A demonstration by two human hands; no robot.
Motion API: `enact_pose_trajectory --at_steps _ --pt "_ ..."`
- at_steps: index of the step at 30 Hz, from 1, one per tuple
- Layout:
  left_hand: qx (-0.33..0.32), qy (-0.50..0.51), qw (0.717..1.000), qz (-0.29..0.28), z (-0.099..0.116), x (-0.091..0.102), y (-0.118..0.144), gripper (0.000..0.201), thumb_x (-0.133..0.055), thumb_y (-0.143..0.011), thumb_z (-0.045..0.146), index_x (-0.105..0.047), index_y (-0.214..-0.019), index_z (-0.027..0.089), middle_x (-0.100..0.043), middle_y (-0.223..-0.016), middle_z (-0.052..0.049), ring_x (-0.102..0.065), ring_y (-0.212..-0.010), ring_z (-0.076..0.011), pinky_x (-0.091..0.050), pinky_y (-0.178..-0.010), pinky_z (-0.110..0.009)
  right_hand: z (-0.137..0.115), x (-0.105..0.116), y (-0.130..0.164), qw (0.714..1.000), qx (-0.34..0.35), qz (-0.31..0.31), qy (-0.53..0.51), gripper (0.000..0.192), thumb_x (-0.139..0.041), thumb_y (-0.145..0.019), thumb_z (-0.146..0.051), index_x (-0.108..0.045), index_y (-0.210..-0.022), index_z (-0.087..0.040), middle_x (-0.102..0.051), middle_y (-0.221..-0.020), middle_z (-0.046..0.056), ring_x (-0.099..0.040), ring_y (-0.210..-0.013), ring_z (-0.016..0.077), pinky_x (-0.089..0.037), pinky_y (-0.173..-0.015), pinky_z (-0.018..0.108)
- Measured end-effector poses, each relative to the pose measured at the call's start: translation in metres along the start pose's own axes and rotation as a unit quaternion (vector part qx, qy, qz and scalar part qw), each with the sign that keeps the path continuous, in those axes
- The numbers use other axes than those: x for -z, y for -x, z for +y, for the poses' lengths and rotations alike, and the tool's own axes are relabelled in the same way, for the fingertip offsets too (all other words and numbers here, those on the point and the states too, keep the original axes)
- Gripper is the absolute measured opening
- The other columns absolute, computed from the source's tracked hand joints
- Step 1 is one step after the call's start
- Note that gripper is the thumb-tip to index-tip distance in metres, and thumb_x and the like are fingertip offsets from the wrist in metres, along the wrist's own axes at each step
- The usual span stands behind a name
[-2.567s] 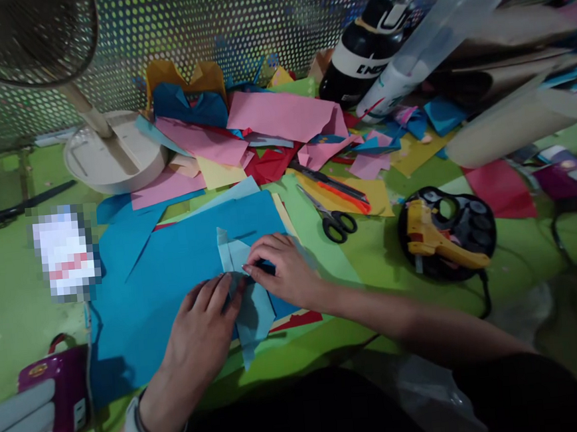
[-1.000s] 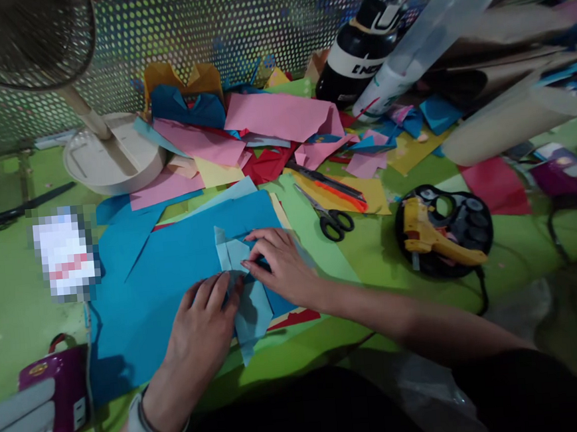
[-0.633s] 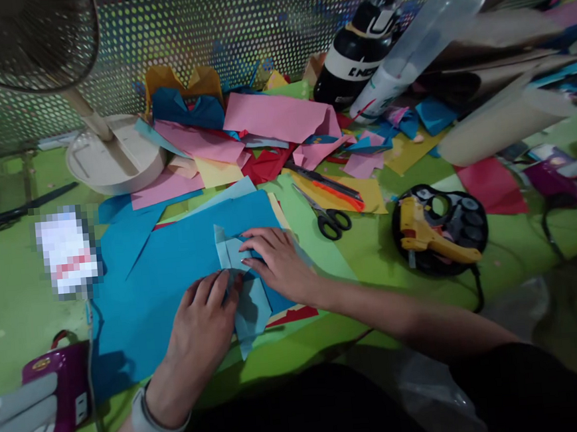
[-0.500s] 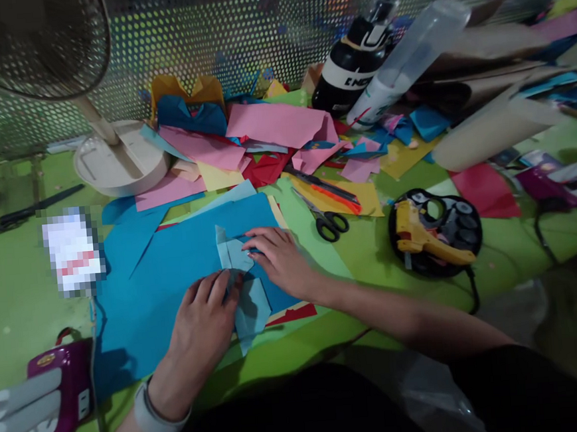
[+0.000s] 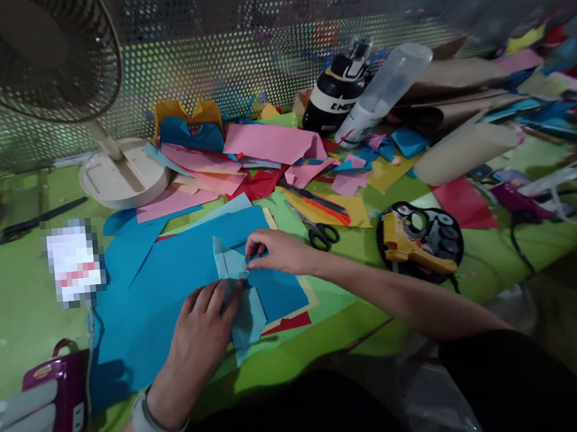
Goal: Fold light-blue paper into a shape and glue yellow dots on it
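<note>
A green table (image 5: 17, 317) bears coloured paper sheets (image 5: 173, 278); scissors (image 5: 319, 230); a fan base (image 5: 123, 179).

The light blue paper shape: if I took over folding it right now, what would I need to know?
Left hand: pressed flat on the lower half of the light blue paper shape, pinning it to the big blue sheet.
Right hand: fingertips pinching a fold at the shape's upper right edge.
Done: the shape already carries several folds.
Left: that pinched fold is not yet pressed flat.
Nearby: scissors just past the right hand, glue gun farther right.
</note>
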State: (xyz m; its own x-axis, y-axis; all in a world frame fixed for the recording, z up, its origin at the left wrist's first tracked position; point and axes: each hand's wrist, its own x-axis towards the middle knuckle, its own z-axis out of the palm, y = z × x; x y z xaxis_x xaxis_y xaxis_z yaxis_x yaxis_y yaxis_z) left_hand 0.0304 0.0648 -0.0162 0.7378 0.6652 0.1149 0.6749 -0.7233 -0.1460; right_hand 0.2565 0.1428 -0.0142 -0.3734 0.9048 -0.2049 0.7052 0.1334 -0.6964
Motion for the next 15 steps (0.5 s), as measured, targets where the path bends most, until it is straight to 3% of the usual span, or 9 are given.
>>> enact_pose_trajectory --at_steps 9,15 --pt "-0.010 -0.004 1.000 0.029 0.001 -0.004 -0.001 0.050 -0.045 -0.082 0.003 -0.058 -0.130 0.015 -0.064 -0.118 -0.014 -0.058 -0.108 -0.0288 -0.049 -0.084 -0.043 -0.016 0.024 -0.024 0.980 0.018 -0.147 0.131 0.025 -0.080 -0.072 -0.033 -0.064 -0.084 -0.018 -0.065 -0.084 0.000 -0.056 -0.077 0.0141 -0.027 -0.056 0.022" --pt "-0.001 0.014 0.999 0.033 0.000 -0.004 -0.003 0.048 -0.046 -0.083 0.005 -0.059 -0.128 0.016 -0.063 -0.116 -0.015 -0.058 -0.105 -0.0302 -0.048 -0.082 -0.044 -0.021 0.029 -0.028 0.961 0.060 -0.186 0.197 0.026 -0.075 -0.078 -0.038 -0.060 -0.087 -0.019 -0.062 -0.086 0.002 -0.053 -0.079 0.0165 -0.024 -0.055 0.024"
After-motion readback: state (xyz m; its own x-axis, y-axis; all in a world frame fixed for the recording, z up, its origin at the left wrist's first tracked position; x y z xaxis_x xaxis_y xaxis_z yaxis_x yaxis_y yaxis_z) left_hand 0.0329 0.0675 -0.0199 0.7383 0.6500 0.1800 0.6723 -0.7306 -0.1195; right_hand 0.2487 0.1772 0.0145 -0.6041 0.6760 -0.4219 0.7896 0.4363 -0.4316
